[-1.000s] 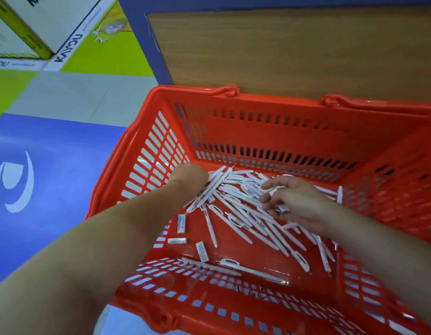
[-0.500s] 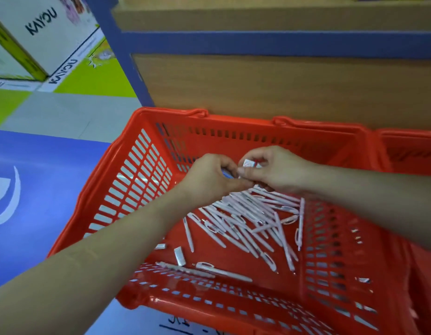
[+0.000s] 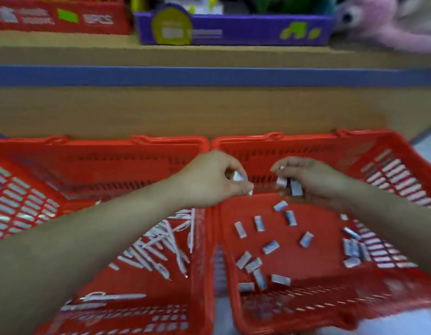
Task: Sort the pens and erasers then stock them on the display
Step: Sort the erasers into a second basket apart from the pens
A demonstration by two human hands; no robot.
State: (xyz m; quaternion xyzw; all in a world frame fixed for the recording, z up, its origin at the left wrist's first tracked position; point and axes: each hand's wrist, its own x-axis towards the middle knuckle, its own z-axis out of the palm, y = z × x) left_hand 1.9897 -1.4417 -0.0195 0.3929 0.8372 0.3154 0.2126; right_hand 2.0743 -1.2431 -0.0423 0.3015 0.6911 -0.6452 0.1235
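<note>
Two red baskets stand side by side on the floor. The left basket [image 3: 35, 165] holds several white pens [image 3: 158, 247]. Scattered over the floor of the right basket [image 3: 388, 151] are several small white-and-blue erasers [image 3: 270, 247]. My left hand [image 3: 209, 182] hovers over the divide between the baskets and pinches one eraser [image 3: 238, 176] in its fingertips. Above the right basket, my right hand [image 3: 316, 182] has curled fingers around two erasers [image 3: 289, 186]. The frame is blurred.
A wooden display shelf [image 3: 209, 56] with a blue strip runs behind the baskets. On it stand a red box [image 3: 59, 18], a purple box [image 3: 233, 30] and a pink plush toy [image 3: 391, 22]. Pale floor shows at the lower right.
The view has swung right and up, bringing the second basket into sight. Both hands rose from the pen pile and moved right with erasers, to above the eraser basket.
</note>
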